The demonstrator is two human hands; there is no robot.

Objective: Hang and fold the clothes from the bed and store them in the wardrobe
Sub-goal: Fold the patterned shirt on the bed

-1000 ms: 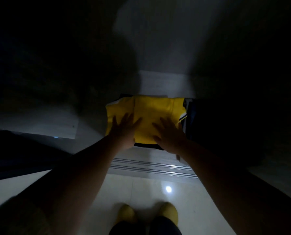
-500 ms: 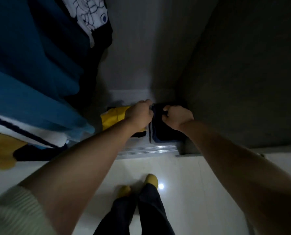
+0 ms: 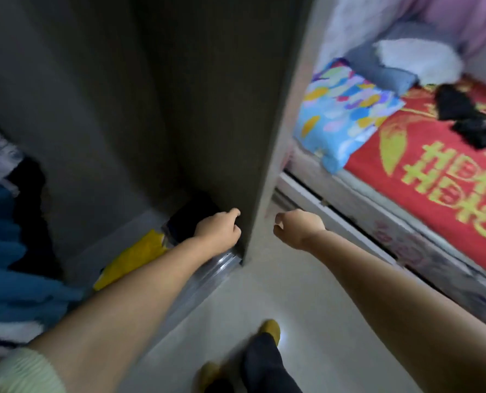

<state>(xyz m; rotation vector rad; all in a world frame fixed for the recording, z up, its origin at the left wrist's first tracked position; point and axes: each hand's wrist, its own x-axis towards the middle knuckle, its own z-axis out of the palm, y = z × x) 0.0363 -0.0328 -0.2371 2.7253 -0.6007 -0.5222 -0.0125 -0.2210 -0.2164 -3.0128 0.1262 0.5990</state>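
A folded yellow garment (image 3: 134, 259) lies on the wardrobe floor, and a dark folded stack (image 3: 190, 219) sits to its right against the wardrobe side panel (image 3: 275, 137). My left hand (image 3: 219, 228) hovers just in front of the dark stack, fingers loosely curled, holding nothing. Outside the wardrobe, on the other side of the panel, my right hand (image 3: 295, 228) is loosely curled and empty. On the red bedspread (image 3: 434, 177) at the right lies a heap of black clothes (image 3: 468, 120).
Blue and dark hanging clothes (image 3: 3, 251) fill the wardrobe's left side. A metal sliding track (image 3: 216, 268) runs along its threshold. A colourful pillow (image 3: 341, 114) and a grey and white pillow (image 3: 400, 63) lie at the head of the bed. My feet (image 3: 267, 333) stand on pale floor.
Both hands let go of the dark stack and drew back. The view swung right, bringing the bed into sight; my right hand now sits outside the wardrobe panel.
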